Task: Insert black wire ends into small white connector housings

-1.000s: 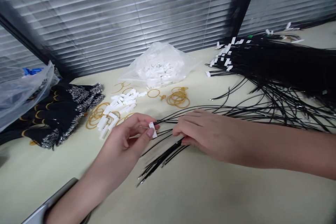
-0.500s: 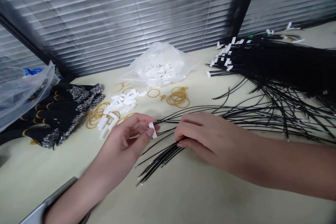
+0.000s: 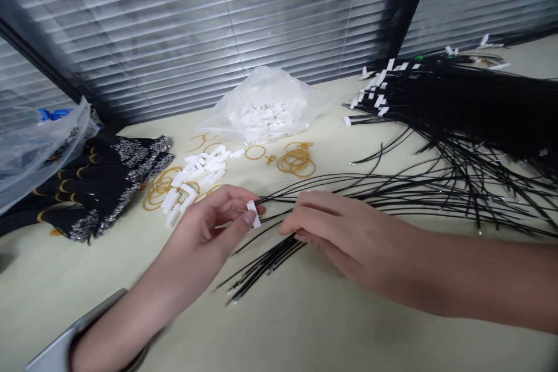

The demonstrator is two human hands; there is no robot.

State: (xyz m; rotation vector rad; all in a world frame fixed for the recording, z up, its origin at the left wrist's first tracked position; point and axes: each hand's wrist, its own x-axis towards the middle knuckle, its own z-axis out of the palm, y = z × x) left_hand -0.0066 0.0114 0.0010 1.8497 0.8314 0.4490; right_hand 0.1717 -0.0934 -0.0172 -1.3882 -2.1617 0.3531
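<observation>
A small white connector housing is pinched between the thumb and fingers of my left hand. Thin black wires run from it toward the right. Beside it, my right hand has its fingers closed on black wires, whose metal-tipped ends fan out toward the lower left on the table. How many wires the right fingers grip is hidden. Left of my hands lies a pile of loose white connector housings, with yellow rubber bands around and under it.
A clear plastic bag of white housings stands by the window blinds. Banded bundles of black wires with metal tips lie at left, partly under plastic. A large heap of wires with white connectors fills the right. More rubber bands lie mid-table.
My right fingers have shifted slightly left along the wires, and one loose wire end now sticks out farther left. My left hand still pinches the white housing in nearly the same place.
</observation>
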